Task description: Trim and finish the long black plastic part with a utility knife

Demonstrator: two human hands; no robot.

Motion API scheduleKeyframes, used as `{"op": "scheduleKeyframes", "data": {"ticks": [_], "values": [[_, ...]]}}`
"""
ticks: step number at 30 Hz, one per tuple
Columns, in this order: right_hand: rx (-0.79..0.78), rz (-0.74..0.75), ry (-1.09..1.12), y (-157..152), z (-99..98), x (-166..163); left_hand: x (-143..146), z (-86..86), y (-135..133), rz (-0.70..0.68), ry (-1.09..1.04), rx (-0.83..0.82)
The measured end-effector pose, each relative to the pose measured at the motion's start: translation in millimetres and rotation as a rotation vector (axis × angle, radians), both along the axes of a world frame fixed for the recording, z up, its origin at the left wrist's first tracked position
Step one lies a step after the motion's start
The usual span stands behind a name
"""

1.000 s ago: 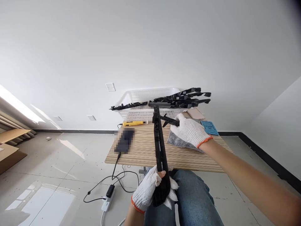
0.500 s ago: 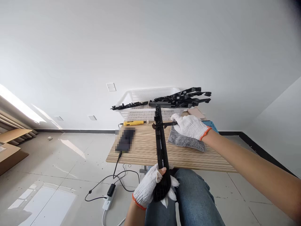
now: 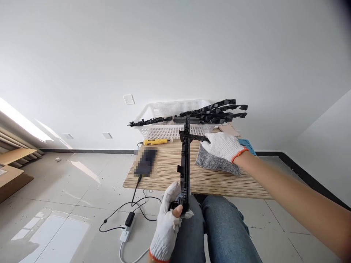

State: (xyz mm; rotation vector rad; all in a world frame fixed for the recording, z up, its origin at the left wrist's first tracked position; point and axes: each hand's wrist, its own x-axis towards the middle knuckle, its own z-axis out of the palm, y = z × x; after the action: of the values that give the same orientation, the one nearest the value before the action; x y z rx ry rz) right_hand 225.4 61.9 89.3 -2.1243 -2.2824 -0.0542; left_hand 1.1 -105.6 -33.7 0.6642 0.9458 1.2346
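Observation:
A long, narrow black plastic part (image 3: 185, 164) with ribs and clips stands out over the table, its near end above my lap. My left hand (image 3: 168, 219), in a white knit glove with the thumb tip bare, is closed around that near end. Close to the far end, a short black crosspiece (image 3: 196, 137) sticks out to the right; I cannot tell whether it is one with the long part. My right hand (image 3: 222, 145), gloved in white with an orange cuff, grips the outer end of this crosspiece above a grey cloth (image 3: 216, 162).
Behind, a white plastic basket (image 3: 156, 131) holds several similar black parts (image 3: 225, 113), some jutting past its rim. A yellow pen-like tool (image 3: 155, 141) and a blurred dark device (image 3: 146, 162) lie left on the wooden table (image 3: 161, 179). Cables run to a power strip (image 3: 127, 228) on the floor.
The long part has turned about its length, showing its ribbed inner side, and its near end has moved up and left. My left hand has shifted its hold; the right keeps gripping the crosspiece.

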Motion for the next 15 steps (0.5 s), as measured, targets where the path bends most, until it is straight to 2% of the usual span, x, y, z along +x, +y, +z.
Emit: {"op": "scheduleKeyframes", "data": {"ticks": [2, 7, 11, 15], "values": [[0.009, -0.003, -0.020, -1.2, 1.6, -1.4, 4.8, 0.8, -3.3, 0.061, 0.154, 0.011], [0.039, -0.017, -0.074, -9.5, 0.9, -9.5, 22.3, -0.2, -8.6, 0.109, 0.449, 0.169], [0.121, -0.049, -0.110, -17.1, -1.4, -14.2, 29.2, -9.3, -11.8, 0.141, 0.514, 0.206], [0.114, -0.046, -0.113, -20.5, -2.8, -12.2, 29.5, -13.8, -12.5, 0.139, 0.541, 0.227]]}}
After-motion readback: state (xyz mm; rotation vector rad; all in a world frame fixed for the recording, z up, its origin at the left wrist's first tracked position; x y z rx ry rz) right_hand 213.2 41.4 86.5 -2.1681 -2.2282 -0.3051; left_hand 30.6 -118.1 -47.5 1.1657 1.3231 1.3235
